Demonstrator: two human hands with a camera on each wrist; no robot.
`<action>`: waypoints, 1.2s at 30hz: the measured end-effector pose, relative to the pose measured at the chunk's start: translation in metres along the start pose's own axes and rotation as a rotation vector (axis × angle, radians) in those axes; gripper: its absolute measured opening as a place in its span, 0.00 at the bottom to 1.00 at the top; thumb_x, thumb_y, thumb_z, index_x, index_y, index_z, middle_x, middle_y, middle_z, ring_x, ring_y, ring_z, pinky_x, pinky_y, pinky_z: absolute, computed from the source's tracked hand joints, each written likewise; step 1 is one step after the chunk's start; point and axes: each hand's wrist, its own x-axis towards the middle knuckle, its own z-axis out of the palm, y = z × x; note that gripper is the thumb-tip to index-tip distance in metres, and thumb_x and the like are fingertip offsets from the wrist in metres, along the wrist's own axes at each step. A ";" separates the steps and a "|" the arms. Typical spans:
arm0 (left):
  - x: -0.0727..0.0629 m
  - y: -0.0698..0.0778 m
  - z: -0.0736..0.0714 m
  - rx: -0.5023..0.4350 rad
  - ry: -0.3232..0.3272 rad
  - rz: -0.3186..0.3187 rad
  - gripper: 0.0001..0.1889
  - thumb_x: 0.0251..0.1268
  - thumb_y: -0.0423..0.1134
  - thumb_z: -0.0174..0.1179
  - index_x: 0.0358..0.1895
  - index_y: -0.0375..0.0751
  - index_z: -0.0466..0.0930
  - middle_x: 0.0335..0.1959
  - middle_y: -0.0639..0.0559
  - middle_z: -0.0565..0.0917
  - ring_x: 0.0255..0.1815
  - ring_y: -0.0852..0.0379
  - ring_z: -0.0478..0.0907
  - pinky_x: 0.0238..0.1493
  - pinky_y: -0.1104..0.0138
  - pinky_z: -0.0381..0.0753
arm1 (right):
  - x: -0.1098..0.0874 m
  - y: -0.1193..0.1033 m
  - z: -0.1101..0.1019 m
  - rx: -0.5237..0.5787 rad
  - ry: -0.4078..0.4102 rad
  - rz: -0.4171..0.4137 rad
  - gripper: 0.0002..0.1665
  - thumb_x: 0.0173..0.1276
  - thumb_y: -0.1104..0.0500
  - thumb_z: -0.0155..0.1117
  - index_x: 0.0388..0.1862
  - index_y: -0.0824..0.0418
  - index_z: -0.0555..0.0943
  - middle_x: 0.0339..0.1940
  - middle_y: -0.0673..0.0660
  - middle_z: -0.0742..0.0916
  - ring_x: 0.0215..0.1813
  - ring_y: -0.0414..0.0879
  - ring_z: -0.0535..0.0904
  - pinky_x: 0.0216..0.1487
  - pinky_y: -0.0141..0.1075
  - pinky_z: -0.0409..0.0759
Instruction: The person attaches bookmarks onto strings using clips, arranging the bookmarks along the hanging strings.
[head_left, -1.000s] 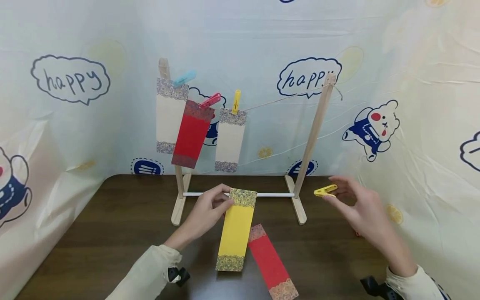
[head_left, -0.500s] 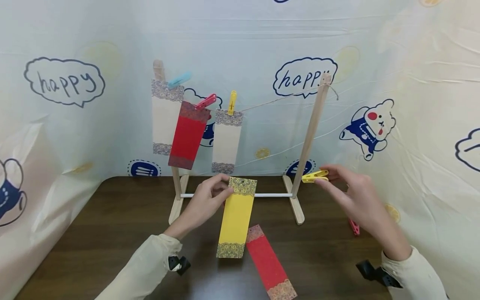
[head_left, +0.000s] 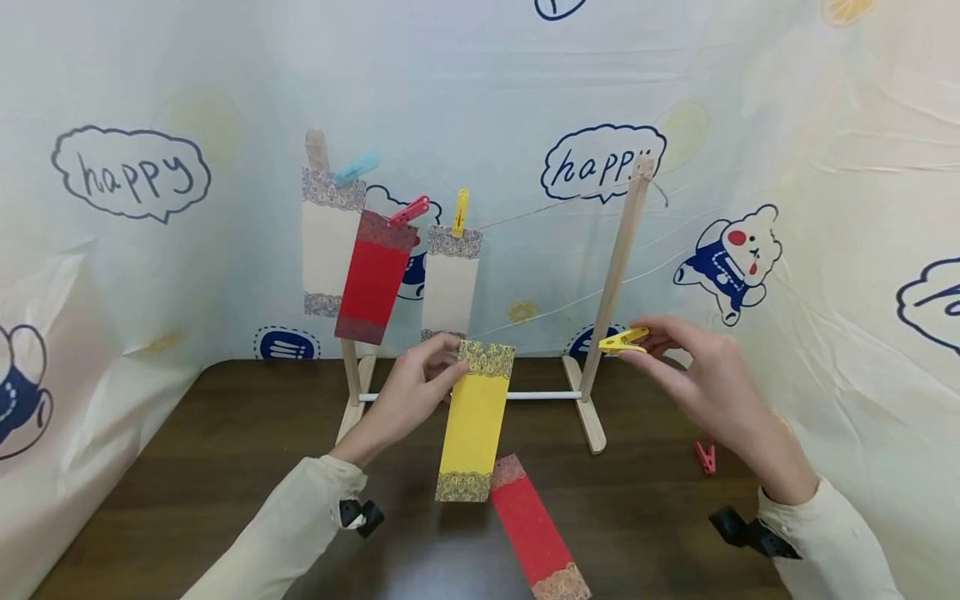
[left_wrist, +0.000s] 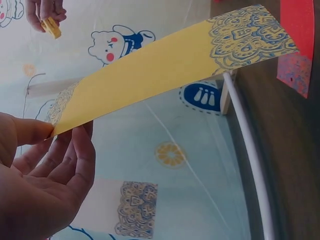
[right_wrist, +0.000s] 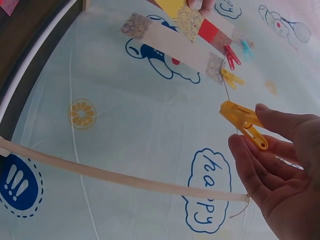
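Observation:
My left hand (head_left: 416, 387) pinches a yellow paper bookmark (head_left: 477, 421) with lace-patterned ends by its upper left edge, raised over the table. In the left wrist view the thumb lies on the front of the bookmark (left_wrist: 145, 82) and the fingers are behind it. My right hand (head_left: 705, 379) pinches a yellow clothespin (head_left: 624, 340) by its handle ends, right of the bookmark and near the rack's right post. The right wrist view shows this clothespin (right_wrist: 242, 122) between thumb and fingers. A red bookmark (head_left: 536, 529) lies on the table below the yellow one.
A wooden rack (head_left: 622, 267) carries a string (head_left: 540, 211). From it hang a white bookmark (head_left: 326, 250) with a blue clothespin (head_left: 357, 169), a red one (head_left: 375, 279) with a pink clothespin, and another white one (head_left: 450, 283) with a yellow clothespin. A red clothespin (head_left: 705, 458) lies at right.
The left hand has lifted the yellow bookmark higher, so its top now overlaps the hanging white one. My right hand has moved up and left with the yellow clothespin, uncovering the red clothespin.

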 end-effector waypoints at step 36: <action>0.061 0.016 -0.002 -0.105 0.105 0.078 0.15 0.72 0.37 0.60 0.56 0.32 0.75 0.45 0.38 0.86 0.35 0.43 0.85 0.40 0.54 0.86 | 0.062 -0.008 0.000 0.024 0.064 -0.075 0.20 0.62 0.62 0.74 0.53 0.62 0.83 0.39 0.55 0.89 0.38 0.42 0.82 0.33 0.20 0.73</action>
